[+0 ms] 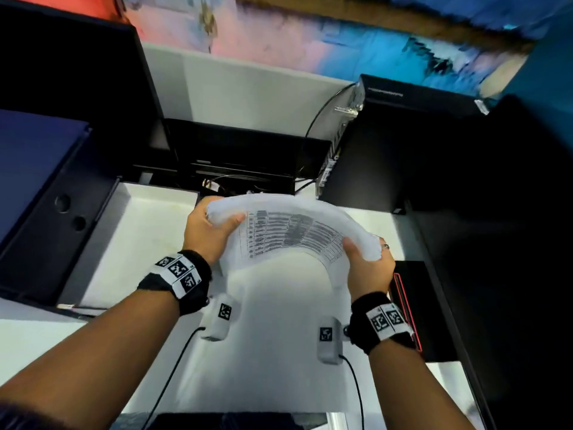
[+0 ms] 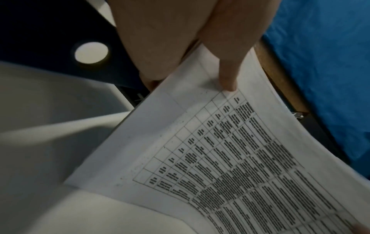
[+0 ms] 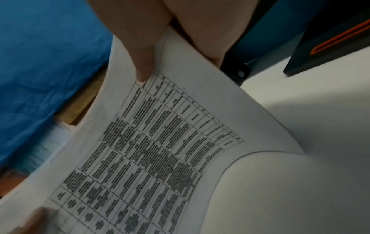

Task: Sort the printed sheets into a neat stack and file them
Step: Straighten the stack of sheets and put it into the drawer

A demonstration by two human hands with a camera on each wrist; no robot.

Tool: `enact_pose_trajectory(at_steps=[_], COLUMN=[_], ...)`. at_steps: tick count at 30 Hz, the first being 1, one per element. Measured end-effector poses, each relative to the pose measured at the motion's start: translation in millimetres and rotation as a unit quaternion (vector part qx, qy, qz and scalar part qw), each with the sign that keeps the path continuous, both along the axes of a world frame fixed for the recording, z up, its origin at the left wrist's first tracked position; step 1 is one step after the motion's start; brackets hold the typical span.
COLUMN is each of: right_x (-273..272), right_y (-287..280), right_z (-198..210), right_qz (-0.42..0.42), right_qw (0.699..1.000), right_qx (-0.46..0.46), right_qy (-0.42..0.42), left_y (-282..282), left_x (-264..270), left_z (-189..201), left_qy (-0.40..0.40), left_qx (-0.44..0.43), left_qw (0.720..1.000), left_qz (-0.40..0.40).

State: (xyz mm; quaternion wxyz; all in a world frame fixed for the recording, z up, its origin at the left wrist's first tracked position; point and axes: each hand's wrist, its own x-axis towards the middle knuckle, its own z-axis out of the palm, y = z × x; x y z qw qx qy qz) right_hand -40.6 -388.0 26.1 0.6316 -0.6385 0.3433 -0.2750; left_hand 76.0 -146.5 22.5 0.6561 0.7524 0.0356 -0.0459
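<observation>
A bundle of printed sheets [image 1: 291, 234] with a dense table on the top page is held in the air over the white desk [image 1: 266, 352], bowed upward in the middle. My left hand [image 1: 210, 231] grips its left end, thumb on the printed face, fingers underneath. My right hand [image 1: 366, 262] grips the right end the same way. In the left wrist view the sheets [image 2: 230, 158] curve away under my thumb [image 2: 228, 76]. The right wrist view shows the sheets [image 3: 152, 150] bending under my thumb [image 3: 143, 63]. How well the page edges line up is blurred.
A black monitor base and cables [image 1: 245, 169] stand behind the sheets. A black computer tower [image 1: 403, 144] is at the right, a dark box with a red outline [image 1: 412, 305] beside my right wrist. A dark blue unit [image 1: 46, 187] sits on the left.
</observation>
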Motion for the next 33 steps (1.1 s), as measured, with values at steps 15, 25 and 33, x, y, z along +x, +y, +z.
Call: enact_pose_trajectory(at_steps=[15,25,33], right_x=[9,10,9], right_y=[-9,-10,-16], right_z=[18,19,26], right_qz=[-0.011,0.065,0.136], right_qw=[0.993,0.968,0.849], right_qx=[-0.112,-0.237,-0.452], right_qy=[0.02,0.059,0.237], left_y=[-10,-7,-6], left_x=[8,17,21], left_z=[17,21,44], left_qy=[-0.063,-0.061,-0.21], left_qx=[-0.038,0.019,0.412], left_qw=[0.997,0.998,0.876], left_qz=[0.021,0.028,-0.139])
